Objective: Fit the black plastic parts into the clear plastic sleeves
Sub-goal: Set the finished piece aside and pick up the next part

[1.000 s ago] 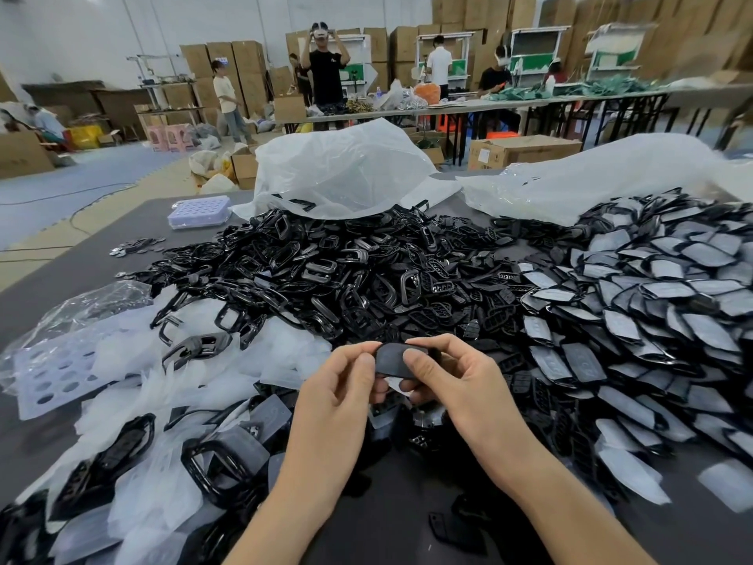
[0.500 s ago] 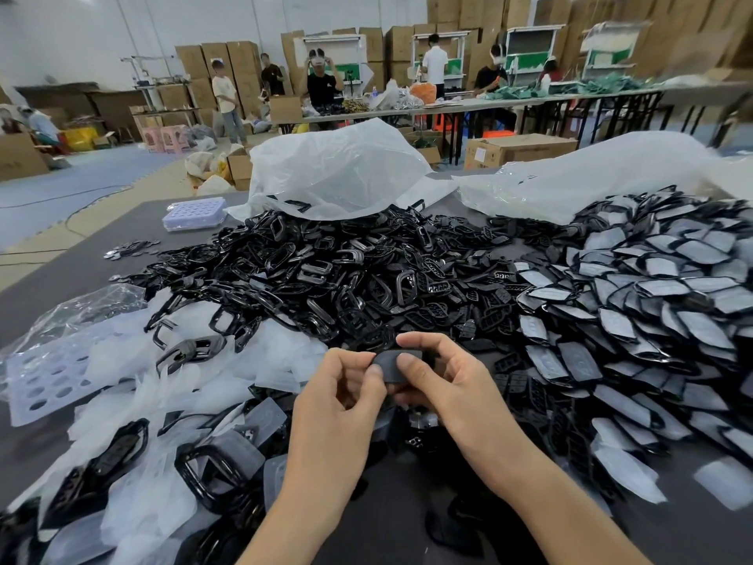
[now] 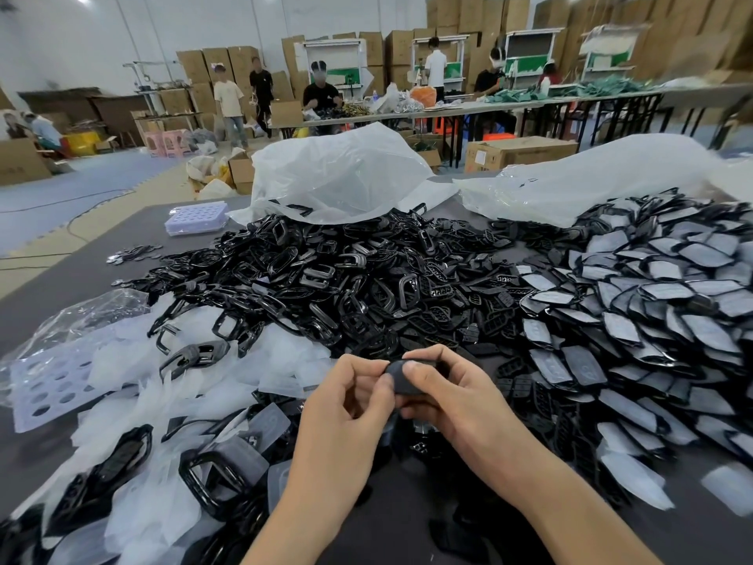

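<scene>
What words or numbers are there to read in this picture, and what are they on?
None can be read.
Cardboard box: white label, too blurred to read.
Sleeved parts: faint marks, too blurred to read.
Stacked boxes at the back: no print shows.
Black part pinched by the left hand and right hand: no text shows.

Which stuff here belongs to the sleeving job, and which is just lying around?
Job: dark plastic part pinched by left hand and right hand; heap of loose black plastic parts; clear plastic sleeves; pile of sleeved parts.
Lying about: lilac perforated plastic tray; crumpled white plastic bag.
</scene>
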### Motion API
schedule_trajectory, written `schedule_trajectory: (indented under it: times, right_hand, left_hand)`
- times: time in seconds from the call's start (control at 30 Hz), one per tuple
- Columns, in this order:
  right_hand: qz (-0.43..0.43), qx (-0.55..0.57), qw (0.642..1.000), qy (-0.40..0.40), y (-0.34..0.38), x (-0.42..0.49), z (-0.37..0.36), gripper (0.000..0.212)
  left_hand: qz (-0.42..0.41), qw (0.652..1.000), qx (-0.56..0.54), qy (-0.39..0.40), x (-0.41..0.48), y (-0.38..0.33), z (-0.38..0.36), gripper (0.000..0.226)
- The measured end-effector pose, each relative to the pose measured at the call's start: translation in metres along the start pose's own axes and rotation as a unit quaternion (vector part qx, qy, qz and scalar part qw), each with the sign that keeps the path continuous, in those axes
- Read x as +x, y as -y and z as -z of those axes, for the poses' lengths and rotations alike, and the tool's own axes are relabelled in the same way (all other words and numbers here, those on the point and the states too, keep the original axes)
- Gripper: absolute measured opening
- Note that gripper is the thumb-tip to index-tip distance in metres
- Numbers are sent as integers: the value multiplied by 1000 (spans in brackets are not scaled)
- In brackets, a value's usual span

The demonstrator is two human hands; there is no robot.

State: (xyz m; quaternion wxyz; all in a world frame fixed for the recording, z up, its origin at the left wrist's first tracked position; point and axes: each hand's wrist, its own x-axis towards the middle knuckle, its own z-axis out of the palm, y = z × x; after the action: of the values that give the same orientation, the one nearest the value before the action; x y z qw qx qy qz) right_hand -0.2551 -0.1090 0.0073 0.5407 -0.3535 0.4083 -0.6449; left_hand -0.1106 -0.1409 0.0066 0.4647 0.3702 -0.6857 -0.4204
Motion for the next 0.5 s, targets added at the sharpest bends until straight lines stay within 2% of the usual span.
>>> schedule_trajectory:
  times: [0.17,0.27,0.37,0.5]
  right_hand:
    - [-4,-40,999,12,2,-1,4,5]
    - [7,-97,995,24,4,-3,9,12]
    - [10,-123,992,33,3,-4,12,11]
    - [20,-118,993,20,4,-1,12,17]
  left_hand:
    - [-18,999,24,26,-1,3,1,22]
    - [-43,997,60,35,-1,4,3,25]
    - [-99,988,112,44,0,4,5,30]
    - [-172,968,183,31,-3,1,4,26]
